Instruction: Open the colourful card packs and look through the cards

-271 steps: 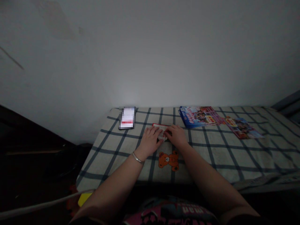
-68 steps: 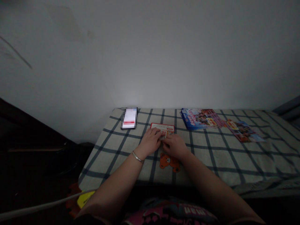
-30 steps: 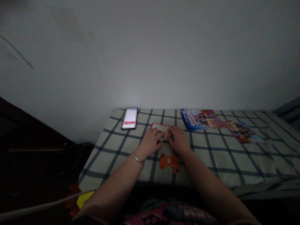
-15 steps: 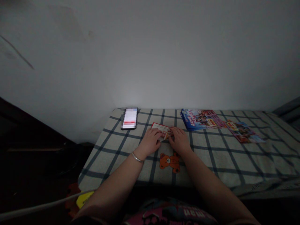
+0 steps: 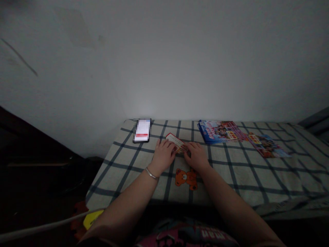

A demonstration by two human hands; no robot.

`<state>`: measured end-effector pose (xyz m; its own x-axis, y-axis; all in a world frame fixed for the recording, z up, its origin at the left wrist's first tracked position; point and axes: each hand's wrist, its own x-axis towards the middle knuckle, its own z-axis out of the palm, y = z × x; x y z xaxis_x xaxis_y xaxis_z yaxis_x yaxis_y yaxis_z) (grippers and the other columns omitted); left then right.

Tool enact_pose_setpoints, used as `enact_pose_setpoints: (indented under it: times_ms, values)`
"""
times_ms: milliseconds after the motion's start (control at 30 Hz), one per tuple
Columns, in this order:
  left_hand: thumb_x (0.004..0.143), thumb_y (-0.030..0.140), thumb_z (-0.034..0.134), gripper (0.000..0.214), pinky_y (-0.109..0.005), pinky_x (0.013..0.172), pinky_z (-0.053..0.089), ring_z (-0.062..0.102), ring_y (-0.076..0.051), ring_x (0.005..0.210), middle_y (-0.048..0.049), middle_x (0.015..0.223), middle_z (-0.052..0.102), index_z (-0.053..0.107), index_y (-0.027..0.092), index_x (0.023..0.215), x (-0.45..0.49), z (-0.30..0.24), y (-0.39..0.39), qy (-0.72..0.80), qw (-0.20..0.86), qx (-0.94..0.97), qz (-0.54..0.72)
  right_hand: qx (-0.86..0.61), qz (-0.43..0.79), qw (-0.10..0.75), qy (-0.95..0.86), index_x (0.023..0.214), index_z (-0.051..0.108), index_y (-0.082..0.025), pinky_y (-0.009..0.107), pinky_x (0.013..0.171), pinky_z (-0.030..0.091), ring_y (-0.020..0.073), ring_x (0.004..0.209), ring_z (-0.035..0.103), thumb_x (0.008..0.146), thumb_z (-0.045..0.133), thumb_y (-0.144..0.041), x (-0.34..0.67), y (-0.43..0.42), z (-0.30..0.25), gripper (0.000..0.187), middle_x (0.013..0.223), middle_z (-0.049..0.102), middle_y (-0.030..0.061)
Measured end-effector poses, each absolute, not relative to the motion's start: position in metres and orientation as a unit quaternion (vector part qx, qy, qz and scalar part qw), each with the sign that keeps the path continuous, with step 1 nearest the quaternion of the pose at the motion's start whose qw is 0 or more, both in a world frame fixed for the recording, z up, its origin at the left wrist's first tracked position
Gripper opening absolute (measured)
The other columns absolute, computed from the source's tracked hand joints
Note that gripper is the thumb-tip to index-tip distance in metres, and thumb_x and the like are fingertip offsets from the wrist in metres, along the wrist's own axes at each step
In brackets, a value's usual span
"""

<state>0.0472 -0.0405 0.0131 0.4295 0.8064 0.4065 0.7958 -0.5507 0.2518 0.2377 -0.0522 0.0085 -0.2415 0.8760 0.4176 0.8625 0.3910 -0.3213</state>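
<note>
A small piece of folded paper (image 5: pixel 174 139), white with a red edge and some print, lies on the checked tablecloth between my hands. My left hand (image 5: pixel 164 153) has its curled fingers on the paper's left part. My right hand (image 5: pixel 196 155) holds the right end, its fingertips bent over it. The paper's near side is mostly hidden by my fingers. Just below the hands, an orange bear picture (image 5: pixel 185 177) shows on the cloth.
A phone (image 5: pixel 142 130) with a lit, blurred screen lies at the back left. Several colourful leaflets (image 5: pixel 218 130) are stacked at the back right, and a single leaflet (image 5: pixel 267 144) lies beside them. Behind the table stands a pale wall (image 5: pixel 164 61).
The paper has turned so that its right end slants down toward me. My right hand has shifted slightly down and left; my left hand has moved a little with the paper.
</note>
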Motion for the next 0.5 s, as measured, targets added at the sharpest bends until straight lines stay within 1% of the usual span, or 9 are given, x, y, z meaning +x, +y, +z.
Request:
enact_pose_setpoints:
  times_ms: [67,167,267,367,500]
  values:
    - [0.087,0.021,0.052,0.02,-0.061,0.111,0.022,0.045,-0.03,0.122,-0.0083,0.116,0.062,0.059,0.022,0.105,0.0475,0.0152,-0.0427,0.495,-0.009,0.833,0.248,-0.536,0.041,0.296,-0.79,0.112,0.063,-0.018,0.039,0.093,0.046,0.0237,0.102,0.056,0.083,0.053,-0.021,0.237,-0.0531,0.0092,0.03,0.111,0.063,0.0096]
    - [0.088,0.023,0.051,0.021,-0.062,0.11,0.022,0.043,-0.031,0.125,-0.0083,0.12,0.06,0.059,0.022,0.108,0.0476,0.0158,-0.0447,0.509,-0.024,0.824,0.249,-0.513,0.091,0.33,-0.787,0.118,0.058,-0.019,0.037,0.089,0.049,0.0209,0.1,0.059,0.082,0.05,-0.015,0.2355,-0.0549,0.0111,0.037,0.115,0.06,0.0099]
    - [0.089,0.024,0.051,0.024,-0.062,0.109,0.024,0.042,-0.032,0.126,-0.0086,0.124,0.058,0.058,0.023,0.111,0.0476,0.0137,-0.0449,0.511,-0.027,0.824,0.245,-0.492,0.121,0.352,-0.787,0.124,0.052,-0.02,0.037,0.089,0.051,0.0195,0.097,0.06,0.081,0.048,-0.012,0.2339,-0.0568,0.013,0.044,0.121,0.057,0.0108]
    - [0.088,0.024,0.052,0.026,-0.06,0.11,0.023,0.041,-0.031,0.127,-0.0088,0.125,0.057,0.059,0.024,0.113,0.0479,0.0117,-0.0446,0.501,-0.028,0.832,0.237,-0.484,0.133,0.366,-0.783,0.125,0.051,-0.021,0.038,0.09,0.05,0.0189,0.095,0.061,0.081,0.047,-0.012,0.234,-0.0571,0.0125,0.045,0.121,0.058,0.0104]
    - [0.086,0.034,0.057,0.031,-0.058,0.112,0.022,0.038,-0.032,0.13,-0.0096,0.128,0.055,0.059,0.023,0.114,0.0493,0.0126,-0.0455,0.465,-0.018,0.857,0.222,-0.505,0.143,0.373,-0.765,0.124,0.05,-0.021,0.037,0.088,0.051,0.0176,0.089,0.062,0.082,0.047,-0.013,0.2361,-0.0556,0.0095,0.043,0.118,0.059,0.0096]
